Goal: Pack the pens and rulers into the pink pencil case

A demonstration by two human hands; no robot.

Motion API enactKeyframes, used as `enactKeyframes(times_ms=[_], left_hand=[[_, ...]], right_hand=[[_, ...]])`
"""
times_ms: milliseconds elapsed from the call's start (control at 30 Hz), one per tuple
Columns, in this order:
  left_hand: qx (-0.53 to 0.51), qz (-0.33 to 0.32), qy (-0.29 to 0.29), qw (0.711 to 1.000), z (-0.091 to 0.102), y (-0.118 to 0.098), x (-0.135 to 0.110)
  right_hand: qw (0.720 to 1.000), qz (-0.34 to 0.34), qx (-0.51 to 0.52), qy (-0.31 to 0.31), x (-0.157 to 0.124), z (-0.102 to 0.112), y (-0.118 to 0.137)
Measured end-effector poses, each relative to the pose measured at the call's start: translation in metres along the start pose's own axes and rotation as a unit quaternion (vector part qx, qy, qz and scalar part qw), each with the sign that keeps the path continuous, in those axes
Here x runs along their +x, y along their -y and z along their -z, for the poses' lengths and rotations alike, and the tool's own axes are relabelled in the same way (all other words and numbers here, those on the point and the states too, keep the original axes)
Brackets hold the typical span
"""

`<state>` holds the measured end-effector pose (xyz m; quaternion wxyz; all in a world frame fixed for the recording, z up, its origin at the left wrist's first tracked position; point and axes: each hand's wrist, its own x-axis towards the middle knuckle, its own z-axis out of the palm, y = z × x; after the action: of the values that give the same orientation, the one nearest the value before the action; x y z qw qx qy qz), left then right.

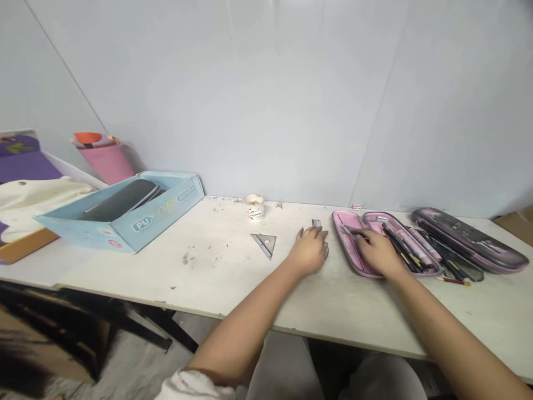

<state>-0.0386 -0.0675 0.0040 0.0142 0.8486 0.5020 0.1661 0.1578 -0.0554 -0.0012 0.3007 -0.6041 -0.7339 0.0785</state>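
From my feed, at the upper left of the frame, the pale blue cardboard box sits on the white table, and the metal set square lies flat just left of my left hand. That hand's fingers lie together over a small metal piece, whose end pokes past them toward the wall; its long axis seems to run that way, though most of it is hidden. My right hand sits in the pink-lined pencil case, fingers together above a thin silver strip pointing left along the case; I cannot tell whether either hand is clamped. A blind pinch could slip, since the fingers hide both pieces, and knocking the case could spill the black pens inside it.
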Motion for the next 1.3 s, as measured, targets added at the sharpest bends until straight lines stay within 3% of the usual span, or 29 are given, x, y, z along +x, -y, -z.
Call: enactKeyframes(times_ms=[100, 200, 333, 467, 633, 800, 1000, 1167, 1300], left_hand=[[0.011, 0.037, 0.009, 0.999, 0.0, 0.017, -0.009], [0.036, 0.034, 0.026, 0.998, -0.006, 0.023, -0.018], [0.066, 0.033, 0.074, 0.995, -0.012, 0.017, -0.025], [0.066, 0.042, 0.081, 0.994, -0.013, 0.012, -0.026], [0.048, 0.049, 0.058, 0.996, -0.013, 0.011, -0.026], [-0.008, 0.047, 0.003, 0.999, -0.012, 0.014, -0.024], [-0.079, -0.02, -0.102, 0.991, -0.005, -0.004, -0.016], [-0.067, -0.056, -0.091, 0.992, -0.007, -0.036, 0.0], [-0.031, -0.048, -0.043, 0.997, -0.018, -0.055, 0.013]], right_hand=[[0.987, -0.009, 0.159, 0.006, 0.005, -0.006, 0.027], [0.959, -0.045, 0.277, 0.034, 0.01, -0.016, 0.056], [0.945, -0.118, 0.291, 0.089, 0.017, -0.028, 0.076], [0.945, -0.146, 0.285, 0.07, 0.019, -0.033, 0.08], [0.943, -0.132, 0.302, 0.043, 0.012, -0.04, 0.077], [0.967, -0.045, 0.252, 0.014, 0.006, -0.045, 0.072], [0.934, 0.003, 0.348, -0.076, 0.006, -0.026, 0.047], [0.922, -0.001, 0.36, -0.14, 0.002, -0.011, 0.012], [0.937, -0.034, 0.32, -0.14, -0.002, -0.008, -0.01]])
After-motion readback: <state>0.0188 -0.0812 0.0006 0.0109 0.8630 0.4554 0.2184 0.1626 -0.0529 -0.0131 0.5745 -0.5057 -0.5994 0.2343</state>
